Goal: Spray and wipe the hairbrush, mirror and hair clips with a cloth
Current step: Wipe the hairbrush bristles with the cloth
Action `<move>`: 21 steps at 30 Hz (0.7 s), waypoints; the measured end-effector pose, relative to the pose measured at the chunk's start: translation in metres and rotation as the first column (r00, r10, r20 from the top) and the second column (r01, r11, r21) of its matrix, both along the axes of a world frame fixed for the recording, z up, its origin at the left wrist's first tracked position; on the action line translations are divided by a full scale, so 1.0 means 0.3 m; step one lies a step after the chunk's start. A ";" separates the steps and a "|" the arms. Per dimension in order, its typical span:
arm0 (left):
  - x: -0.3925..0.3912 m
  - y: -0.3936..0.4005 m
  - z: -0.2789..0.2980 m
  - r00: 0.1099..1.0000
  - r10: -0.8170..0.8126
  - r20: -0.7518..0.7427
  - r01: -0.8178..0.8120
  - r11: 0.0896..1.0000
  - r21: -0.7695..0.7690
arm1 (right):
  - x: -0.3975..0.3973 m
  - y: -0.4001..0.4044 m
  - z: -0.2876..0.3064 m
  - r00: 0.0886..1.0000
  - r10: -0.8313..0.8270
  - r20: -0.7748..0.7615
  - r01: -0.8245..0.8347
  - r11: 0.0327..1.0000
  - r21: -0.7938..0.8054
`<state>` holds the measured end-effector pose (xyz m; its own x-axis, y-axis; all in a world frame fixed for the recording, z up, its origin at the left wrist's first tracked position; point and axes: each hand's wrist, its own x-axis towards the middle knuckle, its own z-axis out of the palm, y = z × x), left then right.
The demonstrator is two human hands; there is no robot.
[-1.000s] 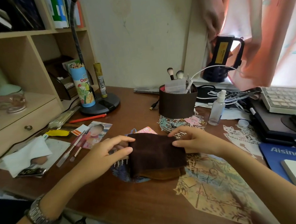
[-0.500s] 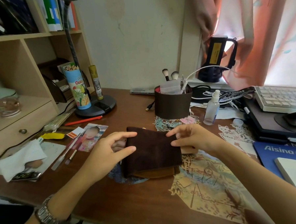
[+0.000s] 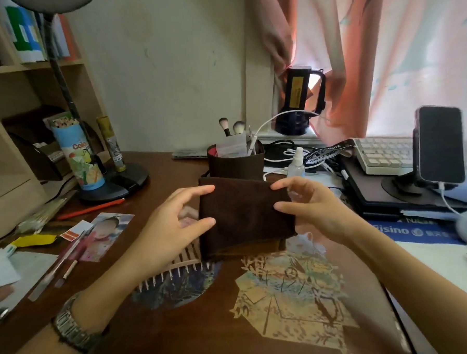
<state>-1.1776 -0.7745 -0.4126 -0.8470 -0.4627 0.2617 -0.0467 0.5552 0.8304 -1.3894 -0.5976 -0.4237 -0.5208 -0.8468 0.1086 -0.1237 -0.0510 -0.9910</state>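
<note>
cloth (image 3: 245,216): dark brown, folded. 1 s ago it lay flat on the desk (image 3: 165,337) over the brush; now it's lifted, held up facing the cam at scene centre.
left hand (image 3: 173,228): pinches the cloth's left edge, thumb on the near face, index along the top; other fingers loosely curled behind.
right hand (image 3: 307,208): pinches the right edge, thumb low, index on the top corner. Both hands are higher than 0.5 s ago.
hairbrush (image 3: 178,271): wooden w/ pins, now uncovered; lies on the desk under and near-left of the cloth, partly behind the left wrist.
spray bottle (image 3: 296,162): clear, upright, just far-right of the cloth, by the brown holder (image 3: 234,163). Untouched.
mirror / hair clips: can't tell which items these are from here.
meaning: prob. cloth being readied (refolded / squared up) before wiping. Spraying prob. still ahead, since neither hand has the bottle. One hand has to let go of the cloth to reach it.
</note>
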 end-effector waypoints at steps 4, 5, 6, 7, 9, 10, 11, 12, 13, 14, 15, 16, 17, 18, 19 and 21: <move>-0.112 0.043 0.055 0.996 -0.085 0.031 0.081 0.987 0.136 | -0.052 0.080 0.048 0.998 -0.059 0.021 0.059 0.998 -0.021; -0.143 0.058 0.063 0.994 -0.103 0.034 0.095 0.977 0.189 | -0.065 0.105 0.060 0.997 -0.083 0.004 0.083 0.997 -0.008; -0.177 0.072 0.066 0.992 -0.117 0.041 0.104 0.966 0.235 | -0.081 0.130 0.068 0.994 -0.108 -0.016 0.109 0.994 0.015; -0.212 0.085 0.066 0.990 -0.127 0.057 0.107 0.958 0.267 | -0.095 0.155 0.074 0.991 -0.133 -0.033 0.134 0.990 0.042; -0.282 0.113 0.054 0.981 -0.160 0.106 0.122 0.947 0.298 | -0.125 0.204 0.076 0.981 -0.181 -0.066 0.187 0.977 0.098; -0.316 0.127 0.043 0.976 -0.179 0.123 0.132 0.940 0.315 | -0.139 0.225 0.071 0.975 -0.204 -0.092 0.214 0.969 0.124; -0.349 0.143 0.033 0.971 -0.194 0.138 0.140 0.934 0.329 | -0.152 0.243 0.061 0.966 -0.225 -0.126 0.243 0.959 0.147; -0.381 0.158 0.021 0.967 -0.202 0.158 0.140 0.933 0.332 | -0.164 0.260 0.050 0.955 -0.245 -0.170 0.273 0.947 0.169; -0.409 0.174 0.010 0.962 -0.204 0.181 0.136 0.935 0.327 | -0.175 0.274 0.035 0.940 -0.260 -0.219 0.302 0.934 0.191; -0.435 0.186 -0.003 0.955 -0.210 0.209 0.134 0.936 0.326 | -0.185 0.286 0.019 0.925 -0.267 -0.270 0.328 0.920 0.215; -0.458 0.195 -0.017 0.947 -0.225 0.231 0.139 0.931 0.338 | -0.195 0.294 0.002 0.909 -0.268 -0.318 0.351 0.905 0.240; -0.481 0.199 -0.033 0.936 -0.246 0.252 0.148 0.924 0.353 | -0.204 0.301 -0.014 0.894 -0.264 -0.363 0.370 0.891 0.263; -0.502 0.200 -0.047 0.925 -0.266 0.273 0.157 0.919 0.361 | -0.212 0.306 -0.028 0.876 -0.256 -0.408 0.389 0.876 0.285; -0.520 0.200 -0.058 0.914 -0.279 0.295 0.166 0.920 0.356 | -0.220 0.312 -0.039 0.857 -0.246 -0.452 0.408 0.860 0.305; -0.538 0.199 -0.066 0.904 -0.289 0.314 0.176 0.923 0.341 | -0.226 0.316 -0.048 0.835 -0.234 -0.498 0.428 0.844 0.322; -0.564 0.202 -0.074 0.888 -0.303 0.346 0.196 0.930 0.312 | -0.238 0.320 -0.061 0.784 -0.203 -0.587 0.471 0.811 0.348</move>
